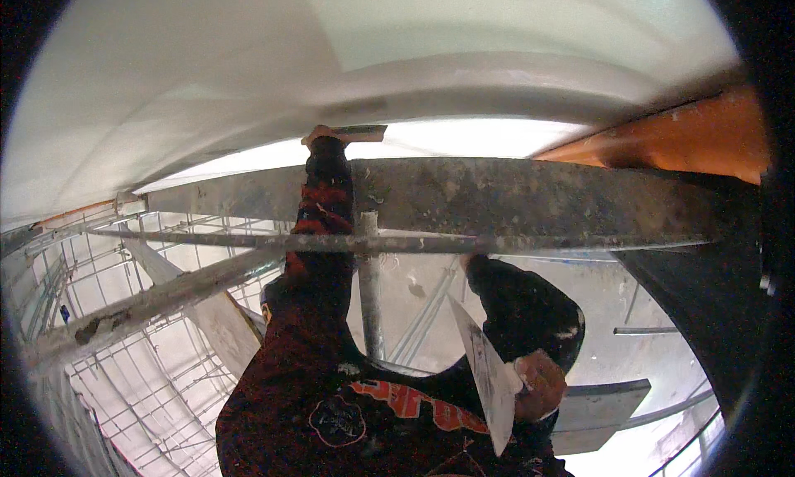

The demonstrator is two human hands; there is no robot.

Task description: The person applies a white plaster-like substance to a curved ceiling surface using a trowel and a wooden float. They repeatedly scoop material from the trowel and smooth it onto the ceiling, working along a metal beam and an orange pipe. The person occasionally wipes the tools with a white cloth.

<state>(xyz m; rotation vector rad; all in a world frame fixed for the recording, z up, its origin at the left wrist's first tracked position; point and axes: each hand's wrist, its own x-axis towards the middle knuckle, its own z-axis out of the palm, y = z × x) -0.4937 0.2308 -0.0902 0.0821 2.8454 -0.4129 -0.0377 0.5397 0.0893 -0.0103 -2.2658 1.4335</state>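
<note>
My left arm stretches up to the pale curved surface (348, 30) overhead. My left hand (320, 136) is closed on a flat wide blade (364, 133) at the lower edge of that surface, just above a grey mottled board (464, 195). Low on the right, my right hand (538, 384) is closed on a second flat tool, a pale plate (484, 369) tilted steeply, with some white material by the fingers. My dark sleeved arm and body hide part of the pipework behind.
A horizontal pipe (414, 244) crosses in front of me, with a diagonal tube (149, 299) at left and an upright post (371, 303). Scaffold grids (124, 369) show below. An orange panel (679, 137) and dark curved surface (696, 286) are at right, with planks (596, 411) lower down.
</note>
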